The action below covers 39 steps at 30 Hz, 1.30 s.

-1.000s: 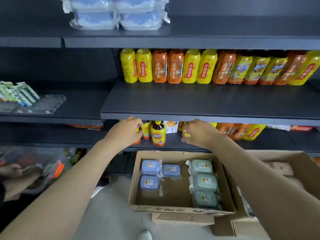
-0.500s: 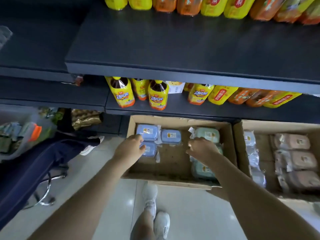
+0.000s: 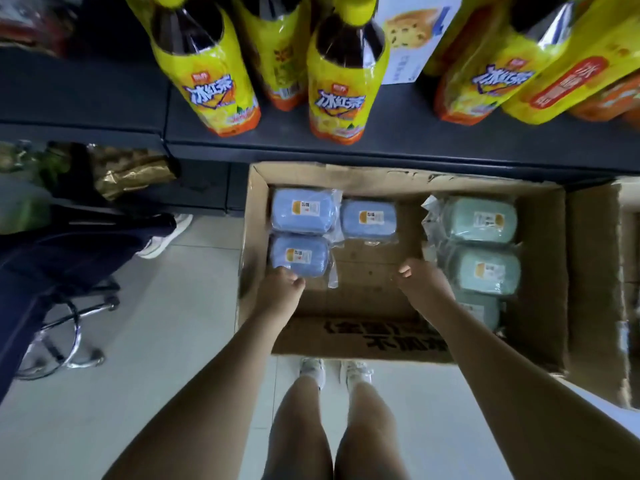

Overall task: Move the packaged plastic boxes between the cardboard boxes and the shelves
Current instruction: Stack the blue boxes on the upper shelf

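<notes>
An open cardboard box stands on the floor under the dark shelf. In its left part lie three blue packaged plastic boxes: one at the back left, one beside it, one nearer me. Three green packaged boxes fill the right part: back, middle, and a nearest one partly hidden by my forearm. My left hand has loosely curled fingers at the near edge of the nearest blue box. My right hand hovers over the bare box bottom, fingers loosely curled, holding nothing.
Yellow tea bottles and a white carton stand on the shelf above the box. A second cardboard box adjoins on the right. At left are a chair base and another person's dark trouser leg.
My view has dropped from the upper shelves to the box on the floor. Both hands came down from the shelf edge into the cardboard box, left towards the blue boxes, right beside the green ones.
</notes>
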Each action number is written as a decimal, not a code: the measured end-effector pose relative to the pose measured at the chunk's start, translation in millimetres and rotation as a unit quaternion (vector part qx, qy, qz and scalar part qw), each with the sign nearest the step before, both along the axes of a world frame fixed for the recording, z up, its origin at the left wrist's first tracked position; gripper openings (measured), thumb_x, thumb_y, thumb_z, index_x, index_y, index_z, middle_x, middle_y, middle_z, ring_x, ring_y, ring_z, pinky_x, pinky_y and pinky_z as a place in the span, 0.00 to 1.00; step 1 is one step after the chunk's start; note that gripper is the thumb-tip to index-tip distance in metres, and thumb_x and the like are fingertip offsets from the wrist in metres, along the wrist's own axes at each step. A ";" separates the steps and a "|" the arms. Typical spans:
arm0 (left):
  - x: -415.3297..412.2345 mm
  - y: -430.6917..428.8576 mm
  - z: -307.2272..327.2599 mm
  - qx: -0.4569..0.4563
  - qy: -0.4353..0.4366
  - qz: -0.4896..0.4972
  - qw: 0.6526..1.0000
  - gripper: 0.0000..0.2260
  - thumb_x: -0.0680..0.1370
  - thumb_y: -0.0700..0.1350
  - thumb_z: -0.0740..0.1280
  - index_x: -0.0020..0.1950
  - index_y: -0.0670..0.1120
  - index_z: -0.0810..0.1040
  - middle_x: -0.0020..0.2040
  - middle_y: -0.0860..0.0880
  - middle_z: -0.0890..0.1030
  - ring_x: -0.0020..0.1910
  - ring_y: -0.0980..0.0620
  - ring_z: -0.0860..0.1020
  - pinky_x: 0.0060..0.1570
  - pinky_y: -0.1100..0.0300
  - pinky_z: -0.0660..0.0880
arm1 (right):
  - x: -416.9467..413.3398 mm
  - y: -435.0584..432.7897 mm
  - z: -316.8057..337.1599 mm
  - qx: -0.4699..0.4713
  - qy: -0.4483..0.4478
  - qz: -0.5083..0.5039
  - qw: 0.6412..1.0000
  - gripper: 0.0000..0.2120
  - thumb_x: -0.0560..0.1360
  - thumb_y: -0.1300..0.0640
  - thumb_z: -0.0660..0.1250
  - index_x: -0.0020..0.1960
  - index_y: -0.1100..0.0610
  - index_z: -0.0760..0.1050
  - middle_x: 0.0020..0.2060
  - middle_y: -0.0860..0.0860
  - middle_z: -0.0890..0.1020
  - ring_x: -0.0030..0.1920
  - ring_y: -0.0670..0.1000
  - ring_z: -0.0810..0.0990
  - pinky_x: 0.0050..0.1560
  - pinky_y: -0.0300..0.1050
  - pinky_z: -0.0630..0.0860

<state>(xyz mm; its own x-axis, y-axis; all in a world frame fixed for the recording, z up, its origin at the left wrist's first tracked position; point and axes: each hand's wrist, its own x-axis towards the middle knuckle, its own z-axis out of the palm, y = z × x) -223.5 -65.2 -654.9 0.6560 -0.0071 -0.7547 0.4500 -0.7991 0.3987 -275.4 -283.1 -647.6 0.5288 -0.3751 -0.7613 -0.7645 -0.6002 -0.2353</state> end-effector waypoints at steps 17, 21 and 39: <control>12.7 -8.1 -130.4 -0.156 0.131 0.547 0.812 0.22 0.72 0.44 0.73 0.64 0.42 0.72 0.59 0.46 0.77 0.56 0.49 0.76 0.57 0.54 0.77 | -2.9 -12.4 -115.5 -0.013 -0.013 -0.082 0.997 0.14 0.79 0.53 0.62 0.62 0.55 0.74 0.53 0.53 0.79 0.42 0.47 0.70 0.37 0.40 0.65; 9.9 -10.2 -126.9 -0.179 0.147 0.560 0.796 0.19 0.71 0.44 0.74 0.59 0.45 0.74 0.54 0.48 0.79 0.51 0.52 0.78 0.52 0.58 0.78 | 1.8 -17.2 -120.0 -0.006 -0.025 -0.106 0.994 0.14 0.78 0.51 0.63 0.61 0.55 0.75 0.50 0.50 0.77 0.46 0.47 0.70 0.45 0.39 0.65; -19.2 -10.7 -108.6 -0.142 0.068 0.390 0.907 0.37 0.70 0.34 0.74 0.72 0.45 0.58 0.53 0.53 0.74 0.47 0.56 0.77 0.44 0.58 0.78 | 66.3 -20.6 -139.6 0.038 -0.096 -0.245 0.964 0.31 0.72 0.47 0.71 0.70 0.59 0.66 0.65 0.55 0.73 0.64 0.56 0.73 0.54 0.40 0.67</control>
